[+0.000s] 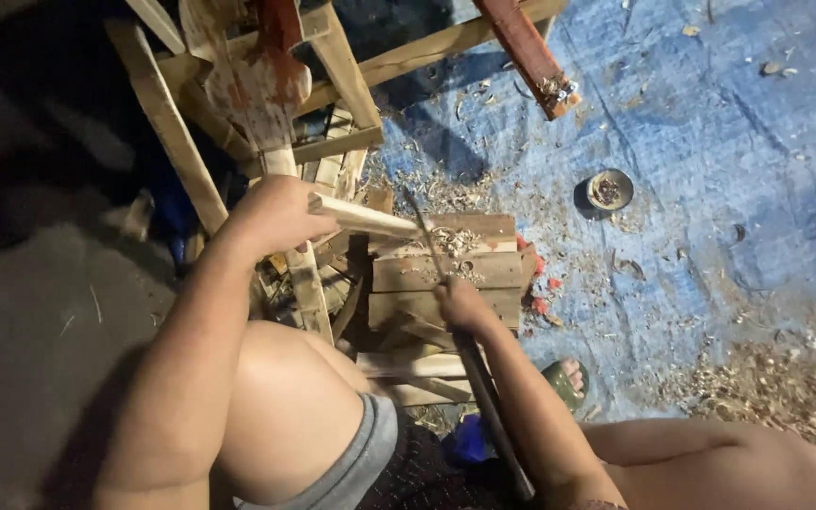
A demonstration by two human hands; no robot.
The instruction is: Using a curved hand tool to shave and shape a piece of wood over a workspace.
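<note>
My left hand (276, 215) grips a pale wooden stick (370, 220) that lies across a stack of short wooden blocks (446, 274). My right hand (460, 302) holds a long knife (427, 236) by its dark handle, which runs back along my forearm. The blade points up and away and rests against the stick near its far end. Wood shavings lie on the top block right under the blade. My bare knees flank the stack on both sides.
A rough wooden frame (332, 85) with red-stained pieces stands beyond the blocks. A blue tarp (710, 170) covers the ground at right, strewn with shavings, and a small round tin (608, 189) sits on it. My sandalled foot (567, 378) rests near the stack.
</note>
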